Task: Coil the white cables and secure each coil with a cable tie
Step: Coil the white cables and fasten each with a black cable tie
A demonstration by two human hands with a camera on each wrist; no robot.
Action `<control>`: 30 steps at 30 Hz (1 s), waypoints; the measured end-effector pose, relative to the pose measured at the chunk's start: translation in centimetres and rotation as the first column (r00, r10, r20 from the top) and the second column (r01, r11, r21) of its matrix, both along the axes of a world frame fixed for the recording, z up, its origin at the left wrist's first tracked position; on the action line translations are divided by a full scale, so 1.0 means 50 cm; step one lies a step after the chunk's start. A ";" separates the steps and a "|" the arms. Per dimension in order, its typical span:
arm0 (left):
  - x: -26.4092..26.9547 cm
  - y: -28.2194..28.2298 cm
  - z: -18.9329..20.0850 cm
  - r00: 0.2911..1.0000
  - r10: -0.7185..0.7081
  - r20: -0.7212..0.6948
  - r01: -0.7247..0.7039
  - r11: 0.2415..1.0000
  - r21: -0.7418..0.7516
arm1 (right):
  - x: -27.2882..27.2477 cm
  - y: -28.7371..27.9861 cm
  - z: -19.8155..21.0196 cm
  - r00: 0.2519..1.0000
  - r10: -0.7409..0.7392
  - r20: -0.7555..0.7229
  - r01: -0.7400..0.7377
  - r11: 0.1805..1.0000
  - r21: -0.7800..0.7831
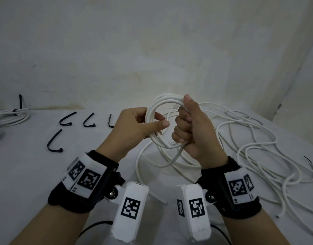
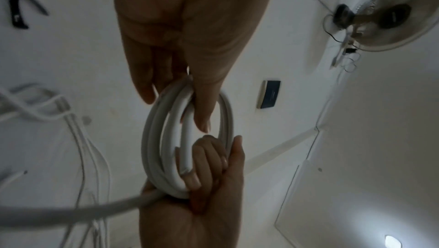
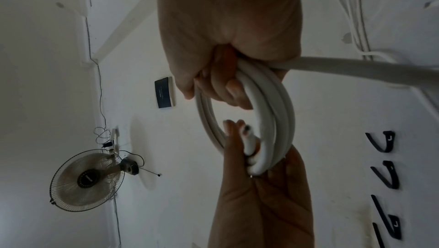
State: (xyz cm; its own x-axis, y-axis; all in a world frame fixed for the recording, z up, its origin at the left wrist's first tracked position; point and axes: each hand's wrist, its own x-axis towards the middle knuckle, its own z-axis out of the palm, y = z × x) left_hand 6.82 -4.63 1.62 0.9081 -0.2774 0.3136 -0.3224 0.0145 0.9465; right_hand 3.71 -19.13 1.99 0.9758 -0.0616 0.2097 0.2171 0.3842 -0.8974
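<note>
A small coil of white cable (image 1: pixel 167 100) is held upright above the table between both hands. My left hand (image 1: pixel 161 120) pinches the coil's left side between thumb and fingers. My right hand (image 1: pixel 184 124) is a fist wrapped round the coil's right side, thumb up. The cut cable end (image 1: pixel 170 147) sticks out at the coil's bottom. The left wrist view shows the coil (image 2: pixel 152 139) under my left hand (image 2: pixel 175 109). In the right wrist view my right hand (image 3: pixel 225 92) grips the coil (image 3: pixel 280 111). Several black cable ties (image 1: pixel 66 119) lie on the table at left.
The rest of the white cable (image 1: pixel 249 147) sprawls in loose loops over the table's right half, trailing down from the coil. A tied coil (image 1: pixel 9 115) lies at the far left by the wall. The white table (image 1: pixel 28 174) meets a wall behind. A wall fan (image 3: pixel 87 178) appears in the right wrist view.
</note>
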 end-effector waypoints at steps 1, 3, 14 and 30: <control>0.000 0.003 0.002 1.000 -0.011 0.026 0.010 0.999 0.040 | -0.001 0.000 0.000 1.000 -0.010 0.008 0.010 1.000 0.001; 0.000 0.006 0.003 0.999 -0.024 0.041 0.018 0.991 0.133 | -0.001 0.000 0.000 0.999 -0.032 0.029 0.031 0.999 0.029; 0.015 0.020 -0.029 0.878 -0.096 -0.470 0.339 0.818 0.466 | 0.006 -0.001 -0.004 0.982 -0.172 0.073 0.131 0.912 0.388; 0.003 0.008 0.003 0.998 0.044 0.042 -0.045 0.998 0.041 | 0.013 0.033 -0.019 0.998 -0.064 -0.016 0.065 0.910 0.409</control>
State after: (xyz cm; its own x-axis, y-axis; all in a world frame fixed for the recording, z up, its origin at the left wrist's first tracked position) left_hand 6.95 -4.21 1.76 0.9065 -0.2509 0.3394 -0.3601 -0.0403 0.9320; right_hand 4.35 -17.46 1.07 0.9673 -0.2043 0.1505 0.2519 0.7027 -0.6654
